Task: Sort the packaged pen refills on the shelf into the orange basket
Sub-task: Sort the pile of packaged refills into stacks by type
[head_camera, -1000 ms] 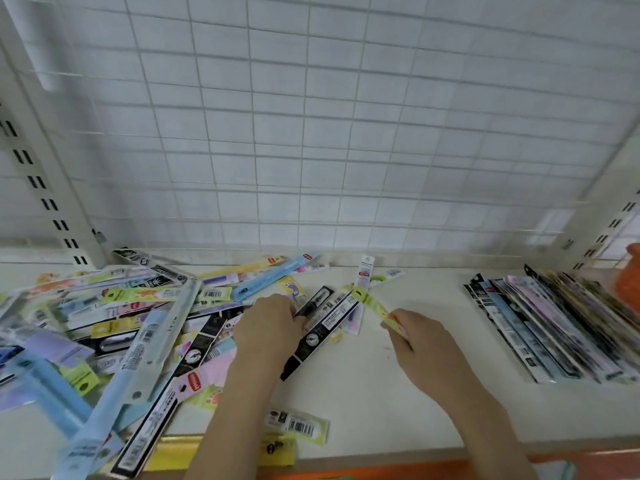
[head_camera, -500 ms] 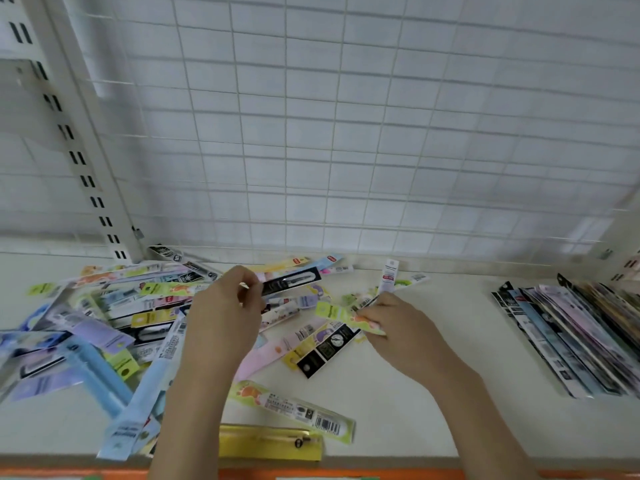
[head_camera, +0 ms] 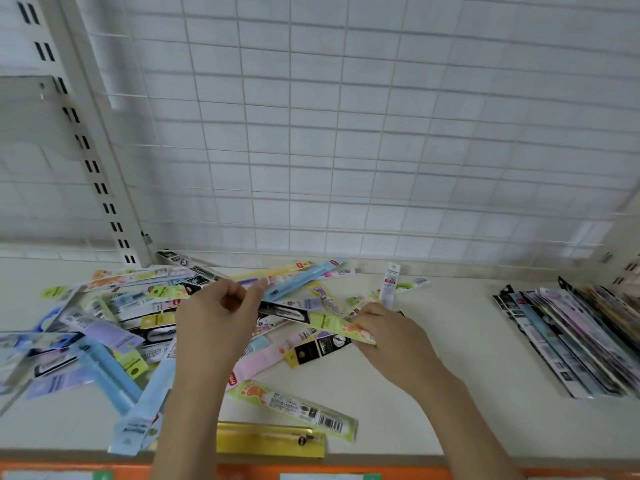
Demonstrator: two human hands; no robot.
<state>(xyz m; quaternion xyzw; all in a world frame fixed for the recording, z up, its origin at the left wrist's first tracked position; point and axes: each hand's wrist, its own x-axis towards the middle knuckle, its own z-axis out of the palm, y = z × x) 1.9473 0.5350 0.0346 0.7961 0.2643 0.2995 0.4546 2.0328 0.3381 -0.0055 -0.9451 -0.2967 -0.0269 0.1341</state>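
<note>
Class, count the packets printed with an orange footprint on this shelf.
2: one footprint packet pinched in the right hand, another lying flat near the shelf's front edge. Others may be buried in the pile.

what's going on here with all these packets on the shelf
A person is sorting packaged pen refills on a white shelf. The left hand pinches a black packet lifted above the loose pile, while the right hand holds a light green packet. A neat row of packets already lies at the right end of the shelf. No orange basket can be made out; only an orange strip runs along the bottom edge.
</note>
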